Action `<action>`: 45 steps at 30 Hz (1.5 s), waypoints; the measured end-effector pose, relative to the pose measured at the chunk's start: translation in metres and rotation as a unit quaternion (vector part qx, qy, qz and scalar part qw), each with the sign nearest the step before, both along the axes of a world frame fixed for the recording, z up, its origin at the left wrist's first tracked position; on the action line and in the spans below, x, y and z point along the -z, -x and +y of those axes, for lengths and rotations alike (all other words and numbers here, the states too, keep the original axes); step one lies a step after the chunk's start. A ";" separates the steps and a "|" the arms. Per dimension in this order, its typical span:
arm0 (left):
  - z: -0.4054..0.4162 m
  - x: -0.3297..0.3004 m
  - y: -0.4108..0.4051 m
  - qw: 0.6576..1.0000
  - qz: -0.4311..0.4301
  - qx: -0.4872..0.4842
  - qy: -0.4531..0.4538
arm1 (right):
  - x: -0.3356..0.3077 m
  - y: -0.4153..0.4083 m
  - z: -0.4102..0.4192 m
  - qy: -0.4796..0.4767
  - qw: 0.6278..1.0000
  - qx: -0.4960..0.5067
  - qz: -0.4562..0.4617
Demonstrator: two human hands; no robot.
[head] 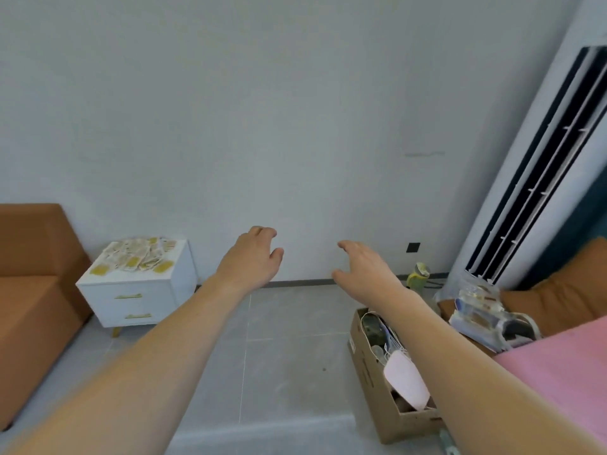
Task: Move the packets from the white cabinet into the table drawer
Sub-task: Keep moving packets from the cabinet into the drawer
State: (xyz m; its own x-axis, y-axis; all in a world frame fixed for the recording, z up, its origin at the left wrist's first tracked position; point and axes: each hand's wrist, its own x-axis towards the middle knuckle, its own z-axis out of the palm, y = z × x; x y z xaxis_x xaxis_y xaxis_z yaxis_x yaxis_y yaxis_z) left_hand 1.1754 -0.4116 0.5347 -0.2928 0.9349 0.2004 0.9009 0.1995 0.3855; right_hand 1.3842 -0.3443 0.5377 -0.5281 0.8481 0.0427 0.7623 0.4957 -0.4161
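A small white cabinet (pixel 131 298) with two gold-handled drawers stands against the wall at the left, both drawers closed. Several pale and yellow packets (pixel 138 256) lie heaped on its top. Both my arms stretch forward in mid-air over the floor. My left hand (pixel 254 257) hangs to the right of the cabinet, fingers loosely bent, holding nothing. My right hand (pixel 363 267) is beside it, fingers relaxed and empty. No table drawer is in sight.
An orange sofa (pixel 33 290) sits left of the cabinet. A cardboard box (pixel 377 372) of cables and clutter stands on the grey floor at the right, beside a pink surface (pixel 558 366), an orange cushion and a tall air conditioner (pixel 538 178).
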 end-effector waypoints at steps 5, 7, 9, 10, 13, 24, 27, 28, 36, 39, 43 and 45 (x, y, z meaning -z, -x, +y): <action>0.097 0.010 0.066 1.000 0.011 0.013 0.000 | 0.008 0.073 0.097 0.005 1.000 0.009 0.030; 0.124 0.006 0.108 1.000 0.017 0.000 0.005 | 0.008 0.112 0.129 0.007 0.999 0.006 0.035; 0.143 -0.002 0.155 0.999 0.021 -0.023 0.012 | 0.006 0.154 0.153 0.019 0.999 -0.003 0.038; 0.150 -0.007 0.180 0.999 0.020 -0.038 0.009 | 0.005 0.176 0.164 0.021 0.999 -0.009 0.038; 0.164 -0.014 0.257 0.997 0.015 -0.078 -0.004 | 0.003 0.251 0.190 0.011 0.999 -0.042 0.029; 0.206 0.014 0.551 0.995 -0.006 -0.100 0.026 | 0.021 0.545 0.241 0.033 0.997 -0.057 0.028; 0.233 0.011 0.622 0.995 -0.017 -0.094 0.026 | 0.020 0.611 0.254 0.034 0.998 -0.050 0.034; 0.245 0.012 0.640 0.995 -0.026 -0.092 0.025 | 0.022 0.627 0.260 0.035 0.998 -0.046 0.039; 0.325 0.073 0.731 0.992 -0.044 -0.007 0.116 | 0.084 0.736 0.333 0.096 0.995 0.003 0.018; 0.336 0.087 0.798 0.984 -0.047 -0.039 0.165 | 0.114 0.797 0.358 0.127 0.991 -0.018 0.030; 0.335 0.103 0.900 0.965 -0.073 -0.124 0.221 | 0.158 0.880 0.374 0.189 0.981 -0.047 0.022; 0.333 0.118 0.941 0.955 -0.101 -0.164 0.228 | 0.179 0.913 0.375 0.220 0.974 -0.052 0.006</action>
State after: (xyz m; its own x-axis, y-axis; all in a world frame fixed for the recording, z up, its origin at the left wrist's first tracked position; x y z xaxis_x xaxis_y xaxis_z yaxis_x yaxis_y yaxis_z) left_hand 0.2340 -0.0786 0.4166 -0.5737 0.7635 -0.2966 0.6778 0.6459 0.3515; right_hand 0.4710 0.0303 0.3586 -0.6133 0.7280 -0.3064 0.7119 0.3415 -0.6137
